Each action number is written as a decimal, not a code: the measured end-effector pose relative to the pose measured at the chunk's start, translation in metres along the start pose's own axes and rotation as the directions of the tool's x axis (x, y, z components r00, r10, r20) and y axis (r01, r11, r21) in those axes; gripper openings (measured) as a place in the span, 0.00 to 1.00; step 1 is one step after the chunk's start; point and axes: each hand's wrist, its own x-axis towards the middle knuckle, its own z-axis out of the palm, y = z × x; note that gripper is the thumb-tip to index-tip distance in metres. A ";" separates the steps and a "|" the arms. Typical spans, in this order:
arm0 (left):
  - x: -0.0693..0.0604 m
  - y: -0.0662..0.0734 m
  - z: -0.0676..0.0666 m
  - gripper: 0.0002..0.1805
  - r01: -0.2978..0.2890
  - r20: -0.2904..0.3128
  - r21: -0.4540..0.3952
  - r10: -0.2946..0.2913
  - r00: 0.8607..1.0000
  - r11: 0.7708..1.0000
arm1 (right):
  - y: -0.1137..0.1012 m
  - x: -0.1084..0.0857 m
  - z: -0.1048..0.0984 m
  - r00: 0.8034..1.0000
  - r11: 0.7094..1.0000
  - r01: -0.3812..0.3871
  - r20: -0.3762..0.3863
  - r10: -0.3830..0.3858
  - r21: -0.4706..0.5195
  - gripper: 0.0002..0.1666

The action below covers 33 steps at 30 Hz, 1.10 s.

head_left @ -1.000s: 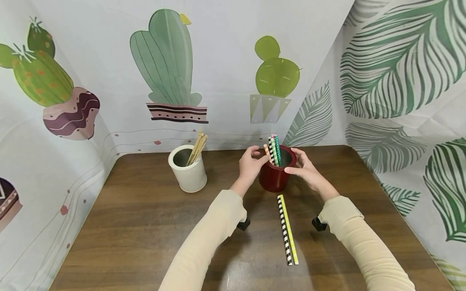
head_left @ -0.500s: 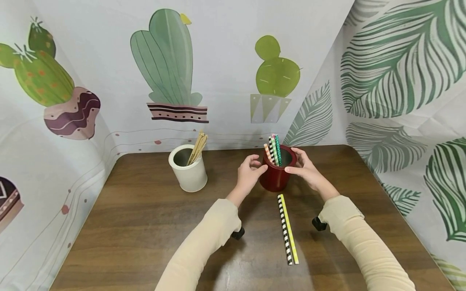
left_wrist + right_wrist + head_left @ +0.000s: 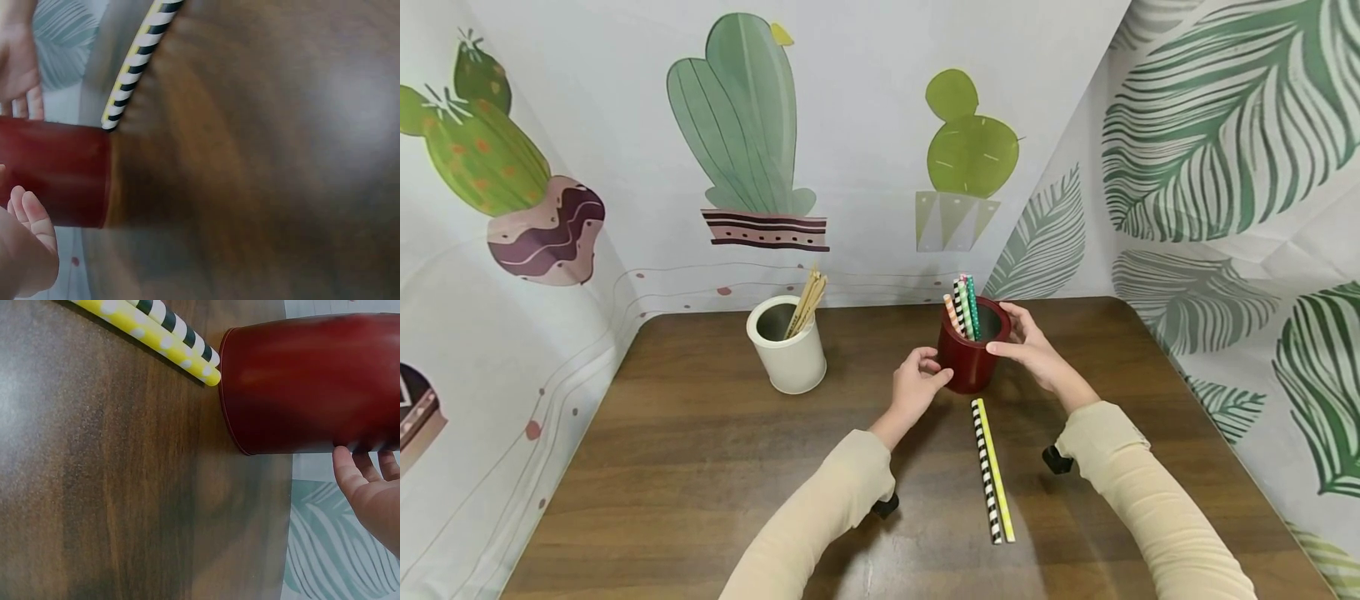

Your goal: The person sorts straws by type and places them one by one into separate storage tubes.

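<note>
The dark red cup (image 3: 964,364) stands upright near the table's back edge. Paper straws (image 3: 967,310) in orange, black-and-white and green patterns lean inside it. My right hand (image 3: 1036,357) grips the cup's right side, thumb in front and fingers behind. On the left, my left hand (image 3: 916,387) is low beside the cup, fingers loosely bent, thumb at its wall; in the left wrist view its fingers (image 3: 39,219) overlap the red wall. In front of the cup lie a black-and-white striped straw (image 3: 987,479) and a yellow straw with white dots (image 3: 147,334), side by side.
A cream cup (image 3: 792,367) with several tan sticks or straws (image 3: 807,304) stands at the back left of the brown wooden table (image 3: 700,467). Behind the table hangs a cloth (image 3: 865,125) printed with cacti and leaves.
My left hand has come away from the straws at the red cup's rim and moved down along its left side. The right hand stays at the cup.
</note>
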 end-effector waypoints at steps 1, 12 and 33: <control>-0.002 -0.002 0.002 0.20 -0.002 0.006 0.008 0.002 1.000 1.000 | 0.000 0.000 0.000 1.000 1.000 0.000 0.002 0.000 0.000 0.44; -0.022 -0.022 0.024 0.22 -0.069 0.129 0.229 0.040 0.991 0.971 | 0.003 0.002 -0.001 1.000 1.000 0.001 0.004 -0.001 0.007 0.44; -0.046 -0.017 0.048 0.23 -0.161 0.233 0.504 0.046 0.971 0.849 | -0.001 0.000 0.000 1.000 1.000 -0.018 -0.003 0.018 -0.004 0.44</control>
